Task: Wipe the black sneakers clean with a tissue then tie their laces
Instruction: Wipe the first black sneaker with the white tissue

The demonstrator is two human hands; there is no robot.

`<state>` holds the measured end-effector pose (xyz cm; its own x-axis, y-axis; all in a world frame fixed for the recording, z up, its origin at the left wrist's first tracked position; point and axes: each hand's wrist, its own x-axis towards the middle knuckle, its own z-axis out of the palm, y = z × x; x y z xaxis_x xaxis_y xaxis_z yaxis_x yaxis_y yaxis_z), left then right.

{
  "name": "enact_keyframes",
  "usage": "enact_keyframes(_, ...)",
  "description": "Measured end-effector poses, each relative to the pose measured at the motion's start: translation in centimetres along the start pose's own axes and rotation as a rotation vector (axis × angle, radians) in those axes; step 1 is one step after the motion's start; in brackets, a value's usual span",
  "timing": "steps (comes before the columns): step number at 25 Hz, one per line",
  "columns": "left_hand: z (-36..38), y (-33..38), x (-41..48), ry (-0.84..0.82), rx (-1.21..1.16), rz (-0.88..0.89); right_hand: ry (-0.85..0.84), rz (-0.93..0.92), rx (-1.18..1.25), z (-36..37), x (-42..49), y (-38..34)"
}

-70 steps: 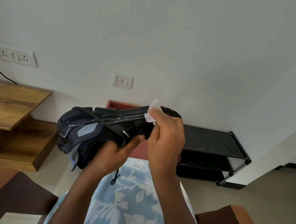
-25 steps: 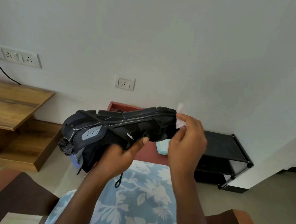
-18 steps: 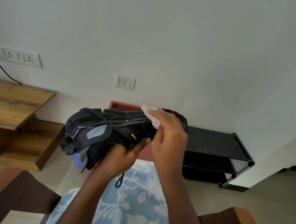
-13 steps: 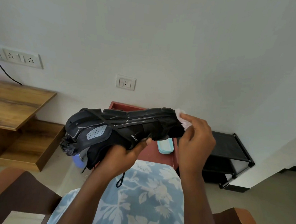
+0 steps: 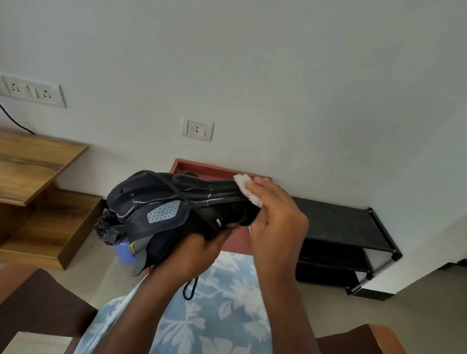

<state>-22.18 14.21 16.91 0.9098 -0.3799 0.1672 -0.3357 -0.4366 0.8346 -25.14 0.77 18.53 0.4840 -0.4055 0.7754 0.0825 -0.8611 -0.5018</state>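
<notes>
One black sneaker [image 5: 164, 208] in left hand [image 5: 194, 253], tissue [image 5: 242, 181] under right hand [image 5: 276, 224] at toe.

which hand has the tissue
The right hand: it holds the white tissue against the sneaker; the left hand only grips the sneaker from below.

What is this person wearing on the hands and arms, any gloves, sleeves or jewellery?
Nothing shows on them. The left hand and right hand are bare: no gloves, rings, watch or bracelet visible. Both forearms are uncovered down to the picture's lower edge, so no sleeve appears. Beneath them lies light blue cloth printed with white flowers, probably the person's clothing.
</notes>
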Motion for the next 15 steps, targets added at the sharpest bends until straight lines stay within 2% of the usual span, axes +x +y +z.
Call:
enact_keyframes(1, -0.3, 0.0, -0.1, 0.038, -0.054, 0.004, 0.033, 0.061, -0.038, -0.6, 0.4, 1.3)
enact_keyframes(4, -0.7, 0.1, 0.1, -0.014, -0.105, -0.109, 0.081, 0.211, -0.054, -1.4, 0.6, 3.0)
enact_keyframes(6, -0.7, 0.4, 0.0, -0.061, -0.090, -0.101, 0.076, 0.182, -0.009, -0.9, 0.1, 2.0)
enact_keyframes(8, -0.3, 0.5, 0.2, -0.025, -0.042, -0.098, 0.028, 0.126, 0.024, 0.1, -0.5, -0.3)
enact_keyframes(11, -0.5, 1.5, 0.0, -0.132, -0.115, -0.295, -0.099, -0.007, 0.086, 1.0, -1.5, -3.7)
enact_keyframes(12, -0.4, 1.0, 0.0, -0.160, -0.112, -0.301, -0.122, -0.056, 0.107, 1.1, -1.7, -4.1)
enact_keyframes(13, -0.5, 0.6, 0.0, -0.180, -0.082, -0.264, -0.128, -0.084, 0.121, 1.1, -1.6, -3.9)
enact_keyframes(15, -0.2, 0.4, 0.1, -0.095, -0.094, -0.170, -0.075, -0.061, 0.107, 0.8, -1.0, -2.0)
